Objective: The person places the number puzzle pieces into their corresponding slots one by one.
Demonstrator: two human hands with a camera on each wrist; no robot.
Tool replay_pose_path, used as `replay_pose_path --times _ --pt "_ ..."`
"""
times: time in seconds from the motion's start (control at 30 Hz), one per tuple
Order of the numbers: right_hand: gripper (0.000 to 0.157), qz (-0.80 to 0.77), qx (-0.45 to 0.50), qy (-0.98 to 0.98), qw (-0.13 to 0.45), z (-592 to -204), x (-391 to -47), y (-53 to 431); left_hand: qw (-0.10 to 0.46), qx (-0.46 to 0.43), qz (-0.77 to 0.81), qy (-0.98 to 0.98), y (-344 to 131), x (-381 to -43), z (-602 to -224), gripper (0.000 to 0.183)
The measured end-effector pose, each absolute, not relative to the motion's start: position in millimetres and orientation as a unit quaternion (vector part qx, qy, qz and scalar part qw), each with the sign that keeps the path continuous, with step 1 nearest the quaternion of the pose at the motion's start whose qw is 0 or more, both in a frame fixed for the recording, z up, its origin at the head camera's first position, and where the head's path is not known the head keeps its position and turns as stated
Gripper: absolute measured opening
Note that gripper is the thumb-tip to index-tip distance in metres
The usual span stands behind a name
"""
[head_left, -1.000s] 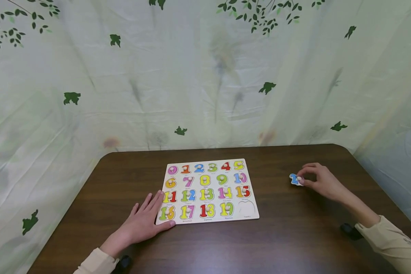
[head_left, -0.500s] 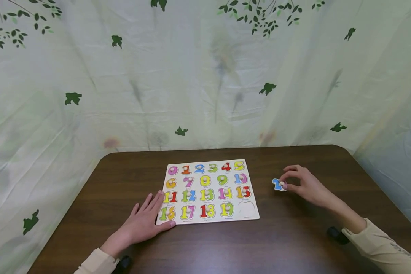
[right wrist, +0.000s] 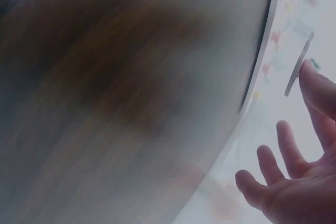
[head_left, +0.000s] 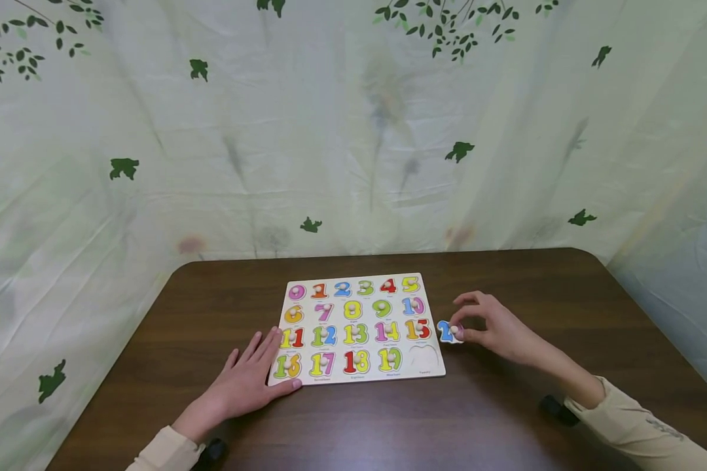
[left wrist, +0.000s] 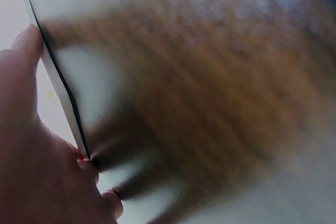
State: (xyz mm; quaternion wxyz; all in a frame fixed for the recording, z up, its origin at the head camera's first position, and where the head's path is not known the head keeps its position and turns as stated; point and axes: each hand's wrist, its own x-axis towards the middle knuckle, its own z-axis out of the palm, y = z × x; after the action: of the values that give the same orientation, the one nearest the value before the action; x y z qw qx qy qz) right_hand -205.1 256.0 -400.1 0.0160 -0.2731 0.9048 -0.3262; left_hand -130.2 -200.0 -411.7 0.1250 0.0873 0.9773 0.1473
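A white number puzzle board lies flat on the brown table, filled with colourful knobbed numbers from 0 to 19. Its lower right recess, marked Twenty, holds no piece. My left hand rests on the board's lower left corner, fingers straight and thumb along the front edge. Between thumb and forefinger my right hand pinches the knob of a blue-and-pink number 20 puzzle piece, right beside the board's right edge. In the right wrist view this piece appears edge-on, raised off the table, while the other fingers spread apart.
The dark brown wooden table has rounded far corners. Behind it hangs a pale curtain with green leaf prints. Dark wrist devices sit under both beige sleeves.
My right hand has moved left across the table with the number 20 piece, from well right of the board to its edge. The left hand and board have stayed put.
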Motion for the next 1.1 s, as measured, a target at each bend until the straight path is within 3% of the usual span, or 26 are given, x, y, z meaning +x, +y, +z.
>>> replay_pose_path --times 0.63,1.1 --pt "0.013 -0.282 -0.354 0.887 0.090 -405.7 -197.1 209.9 0.131 0.088 0.145 0.977 -203.6 -134.3 -420.9 0.114" --pt "0.014 -0.239 -0.345 0.905 0.062 -404.8 -192.4 204.3 0.139 0.084 0.141 0.977 -200.2 -132.7 -411.2 0.110"
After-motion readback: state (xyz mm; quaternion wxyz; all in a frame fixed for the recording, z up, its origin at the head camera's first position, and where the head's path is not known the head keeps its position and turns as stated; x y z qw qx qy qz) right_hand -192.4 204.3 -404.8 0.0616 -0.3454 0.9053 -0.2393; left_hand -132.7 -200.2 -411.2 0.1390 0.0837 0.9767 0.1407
